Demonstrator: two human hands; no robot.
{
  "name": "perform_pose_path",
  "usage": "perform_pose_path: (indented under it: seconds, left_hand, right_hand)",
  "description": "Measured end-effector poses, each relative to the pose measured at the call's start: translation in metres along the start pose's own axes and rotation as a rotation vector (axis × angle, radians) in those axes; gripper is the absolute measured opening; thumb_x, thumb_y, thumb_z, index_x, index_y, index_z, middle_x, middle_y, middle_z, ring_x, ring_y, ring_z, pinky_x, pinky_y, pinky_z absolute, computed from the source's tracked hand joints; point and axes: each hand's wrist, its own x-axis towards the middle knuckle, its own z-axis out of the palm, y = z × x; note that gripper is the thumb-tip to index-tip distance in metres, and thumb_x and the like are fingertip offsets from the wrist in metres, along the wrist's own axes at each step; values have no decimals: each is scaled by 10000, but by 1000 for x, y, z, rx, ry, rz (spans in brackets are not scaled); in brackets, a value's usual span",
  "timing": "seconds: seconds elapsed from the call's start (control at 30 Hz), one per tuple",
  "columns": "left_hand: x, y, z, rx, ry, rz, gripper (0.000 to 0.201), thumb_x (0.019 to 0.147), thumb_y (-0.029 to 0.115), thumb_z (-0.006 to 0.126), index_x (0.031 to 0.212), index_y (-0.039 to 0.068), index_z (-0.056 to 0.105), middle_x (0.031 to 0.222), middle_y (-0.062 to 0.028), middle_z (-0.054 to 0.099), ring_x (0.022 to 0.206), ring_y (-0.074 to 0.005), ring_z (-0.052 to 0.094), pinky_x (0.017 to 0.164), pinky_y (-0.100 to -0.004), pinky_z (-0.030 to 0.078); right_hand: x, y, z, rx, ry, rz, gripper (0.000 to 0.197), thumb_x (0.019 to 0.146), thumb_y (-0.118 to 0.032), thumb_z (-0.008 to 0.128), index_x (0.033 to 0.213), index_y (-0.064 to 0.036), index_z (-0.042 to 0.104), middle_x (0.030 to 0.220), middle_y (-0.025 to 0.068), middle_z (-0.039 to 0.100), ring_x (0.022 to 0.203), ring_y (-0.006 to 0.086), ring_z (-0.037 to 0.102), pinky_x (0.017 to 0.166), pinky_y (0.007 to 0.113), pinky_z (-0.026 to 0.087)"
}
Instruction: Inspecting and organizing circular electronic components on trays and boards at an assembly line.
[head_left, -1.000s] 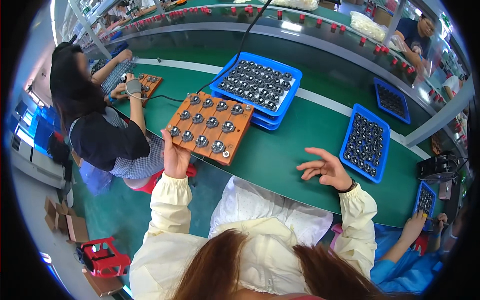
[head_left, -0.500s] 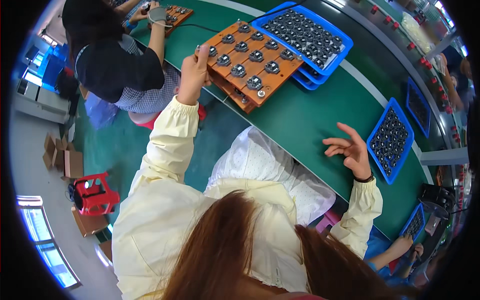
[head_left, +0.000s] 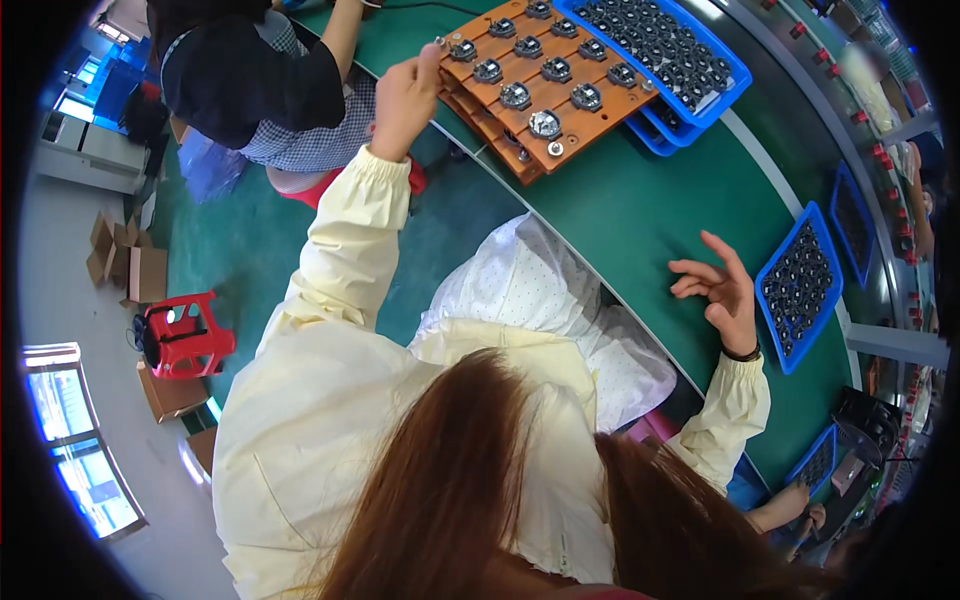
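An orange-brown fixture board (head_left: 515, 62) with rows of small round black-and-silver parts (head_left: 557, 69) lies at the near edge of the green worktable, stacked on a similar board. My left hand (head_left: 405, 108) is closed at the board's left edge, its thumb along the corner and its other fingers curled, partly hidden. Over the bare green tabletop to the right hovers my right hand (head_left: 715, 295), fingers spread and holding nothing. Behind the board, touching or overlapping its far corner, stands a blue tray (head_left: 742, 80) filled with similar black parts, on top of another blue tray.
Another filled blue tray (head_left: 767, 290) stands right of my right hand. A co-worker in black (head_left: 225, 80) sits at the left; another person's hand (head_left: 785, 508) is at lower right. A red stool (head_left: 188, 338) and cardboard boxes (head_left: 148, 274) stand on the floor.
The whole view has shifted, so the board and trays appear higher and farther right. The co-worker's hands and second board have left the view. Both my hands keep nearly the same pose.
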Motion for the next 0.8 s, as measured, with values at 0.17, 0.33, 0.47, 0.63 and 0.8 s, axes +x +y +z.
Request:
perform_pose_path:
  seconds: [0.17, 0.33, 0.47, 0.63, 0.8]
  left_hand:
    - [-43, -33, -2, -393, 42, 16, 465, 963, 330, 339, 701, 8, 548, 449, -15, 425, 394, -87, 407, 392, -244, 312]
    - [-131, -38, 19, -246, -120, 192, 316, 919, 172, 438, 649, 25, 512, 498, -19, 444, 428, -90, 402, 416, -249, 300]
    - [-161, -4, 35, -40, -332, 950, 120, 692, 10, 638, 639, 36, 534, 547, -97, 472, 462, -261, 475, 409, -360, 344]
    - [-155, 75, 67, -208, -361, 1023, 94, 696, 34, 654, 668, 20, 565, 545, -82, 487, 457, -236, 477, 420, -322, 347]
    - [-144, 166, 128, -539, -622, 862, 101, 766, 87, 629, 793, 3, 579, 638, -112, 568, 533, -243, 546, 481, -310, 417]
  right_hand:
    - [-3, -1, -1, 9, -26, 1, 857, 728, -422, 698, 1332, 15, 275, 1100, 205, 560, 871, 205, 590, 788, 292, 471]
    - [-6, 4, -5, -46, -3, -57, 507, 803, -113, 624, 1246, 21, 416, 1073, 159, 585, 864, 158, 581, 774, 269, 463]
    - [-12, 10, 3, -353, 382, -256, 244, 792, 26, 583, 1036, 29, 580, 931, 126, 634, 766, 163, 609, 695, 255, 485]
    - [-27, -8, -13, -873, 1038, -625, 104, 754, 28, 606, 857, 30, 622, 843, 101, 643, 747, 173, 614, 686, 259, 478]
    - [-77, -9, -79, -948, 1514, -240, 243, 792, -90, 601, 1015, 8, 591, 906, 99, 629, 819, 183, 602, 740, 287, 470]
